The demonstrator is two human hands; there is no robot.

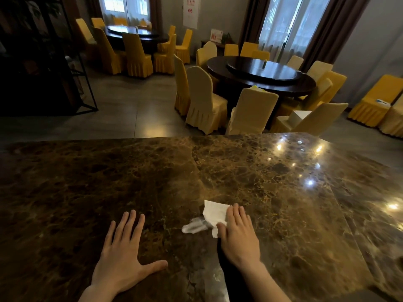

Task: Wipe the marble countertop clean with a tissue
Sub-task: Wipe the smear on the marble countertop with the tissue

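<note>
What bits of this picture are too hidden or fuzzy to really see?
- Head view: part of the tissue under the right hand is hidden by its flat fingers.
- Head view: the near edge of the marble countertop is cut off by the picture's bottom edge.
- Head view: writing on the wall sign is too small and blurred to read.
- Head view: the small upright thing on the round table is too far off to name.

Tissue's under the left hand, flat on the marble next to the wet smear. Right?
No: the head view shows the tissue under the right hand; the left hand lies bare on the marble countertop. The rest holds: flat, next to the wet smear.
</note>
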